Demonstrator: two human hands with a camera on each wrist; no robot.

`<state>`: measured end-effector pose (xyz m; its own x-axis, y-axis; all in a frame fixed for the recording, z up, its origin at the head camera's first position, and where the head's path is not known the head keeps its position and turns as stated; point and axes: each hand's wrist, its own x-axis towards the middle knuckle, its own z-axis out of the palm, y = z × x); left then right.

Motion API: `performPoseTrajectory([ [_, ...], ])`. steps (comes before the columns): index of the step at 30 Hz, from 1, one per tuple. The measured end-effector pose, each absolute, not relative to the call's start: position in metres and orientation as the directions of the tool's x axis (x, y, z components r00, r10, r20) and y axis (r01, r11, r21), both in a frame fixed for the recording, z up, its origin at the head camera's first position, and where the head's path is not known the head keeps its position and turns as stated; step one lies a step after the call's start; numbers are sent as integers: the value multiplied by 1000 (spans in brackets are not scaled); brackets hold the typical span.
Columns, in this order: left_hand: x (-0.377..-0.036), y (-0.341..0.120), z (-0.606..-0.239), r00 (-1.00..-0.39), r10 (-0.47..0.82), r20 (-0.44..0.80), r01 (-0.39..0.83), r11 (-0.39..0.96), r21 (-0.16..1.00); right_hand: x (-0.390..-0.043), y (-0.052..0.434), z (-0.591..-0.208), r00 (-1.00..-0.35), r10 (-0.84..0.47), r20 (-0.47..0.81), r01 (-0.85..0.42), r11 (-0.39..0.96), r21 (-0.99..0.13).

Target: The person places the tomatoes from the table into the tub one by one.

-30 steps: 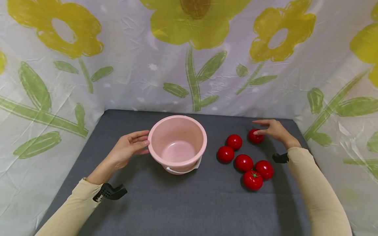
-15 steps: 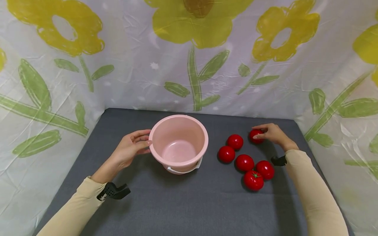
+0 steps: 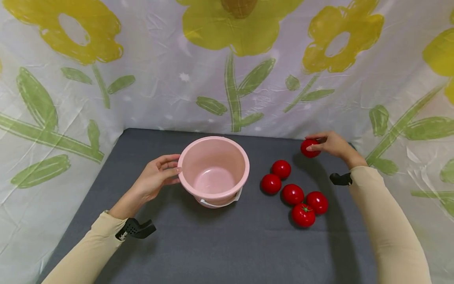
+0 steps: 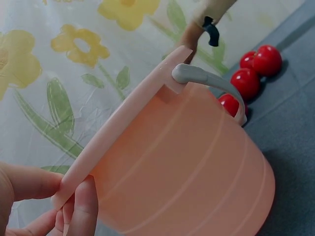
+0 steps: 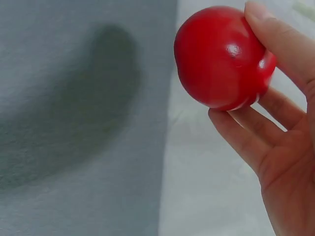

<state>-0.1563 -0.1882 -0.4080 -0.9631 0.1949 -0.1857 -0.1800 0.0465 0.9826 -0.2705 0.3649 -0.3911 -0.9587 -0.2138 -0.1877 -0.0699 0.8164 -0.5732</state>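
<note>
A pink bucket (image 3: 213,196) with a pale handle stands upright on the dark table, its inside bare. My left hand (image 3: 154,179) pinches its rim at the left side; in the left wrist view the thumb and fingers (image 4: 84,206) lie on either side of that rim. At the far right, my right hand (image 3: 333,145) holds a red tomato (image 3: 310,148) above the cloth. The right wrist view shows this tomato (image 5: 221,59) between thumb and fingers, its shadow apart from it.
Several more tomatoes lie right of the bucket: a pair (image 3: 281,169) behind and a cluster (image 3: 293,195) nearer, one with a green stem (image 3: 306,209). A flowered curtain (image 3: 159,86) encloses the back and sides of the dark tablecloth (image 3: 227,252).
My right hand has closed round the far tomato and lifted it off the table. The left hand has come into a pinch on the bucket's rim; the bucket has stayed in place.
</note>
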Motion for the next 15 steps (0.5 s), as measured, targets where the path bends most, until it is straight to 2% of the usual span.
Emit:
performPoseTrajectory([
  [8, -156, -189, -408, -960, 203, -194, -185, 64, 981, -277, 348, -371, -965, -207, -160, -78, 813, -577],
  [15, -156, -189, -410, -958, 214, -191, -194, 9, 981, -279, 323, -347, -961, -230, -152, -89, 781, -618],
])
